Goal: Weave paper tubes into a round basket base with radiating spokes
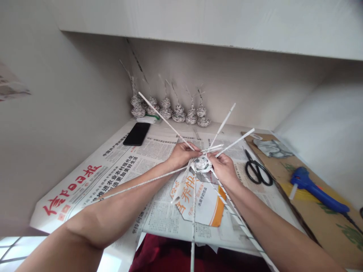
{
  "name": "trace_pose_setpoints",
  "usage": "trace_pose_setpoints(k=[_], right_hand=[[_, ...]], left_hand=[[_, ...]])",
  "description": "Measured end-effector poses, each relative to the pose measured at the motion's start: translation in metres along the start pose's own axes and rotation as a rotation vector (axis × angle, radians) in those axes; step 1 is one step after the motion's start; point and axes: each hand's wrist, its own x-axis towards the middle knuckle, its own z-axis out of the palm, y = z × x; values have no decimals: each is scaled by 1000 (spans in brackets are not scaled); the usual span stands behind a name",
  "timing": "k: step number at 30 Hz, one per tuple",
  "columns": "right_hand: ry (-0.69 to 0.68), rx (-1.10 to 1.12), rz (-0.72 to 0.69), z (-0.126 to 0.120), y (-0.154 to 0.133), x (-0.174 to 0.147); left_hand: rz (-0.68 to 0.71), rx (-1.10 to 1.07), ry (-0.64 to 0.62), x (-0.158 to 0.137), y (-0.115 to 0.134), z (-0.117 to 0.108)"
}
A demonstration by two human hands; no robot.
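A small round weave of rolled paper strips (202,164) is held up between my two hands, with several long paper sticks fanning out from it in all directions. My left hand (185,154) pinches its left upper edge, thumb and fingers together near the base of a strip. On the opposite side, my right hand (222,165) grips the right edge with closed fingers. Below the weave lies a cut piece of printed white and orange card (202,206) on the spread newspaper (121,170).
Several gourd-shaped woven paper pieces (179,113) stand along the back wall. A black phone (137,134) lies at left. To the right are black scissors (257,172), a cardboard sheet (309,219), a crumpled grey cloth (272,148) and a blue glue gun (319,192). A shelf overhangs above.
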Motion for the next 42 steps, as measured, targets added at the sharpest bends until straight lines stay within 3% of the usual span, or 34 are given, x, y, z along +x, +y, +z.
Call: trace_pose_setpoints(k=[8, 13, 18, 28, 42], right_hand=[[-149, 113, 116, -2, -2, -3], [-33, 119, 70, -2, -2, -1], [-20, 30, 12, -1, -7, -2], [-54, -269, -147, -4, -9, -7], [-79, 70, 42, 1, -5, -5]], left_hand=[[137, 222, -118, 0, -1, -10], [20, 115, -129, 2, -2, -10], [-177, -112, -183, 4, -6, -11], [-187, -112, -102, -1, 2, -3], [-158, -38, -116, -4, 7, -2]])
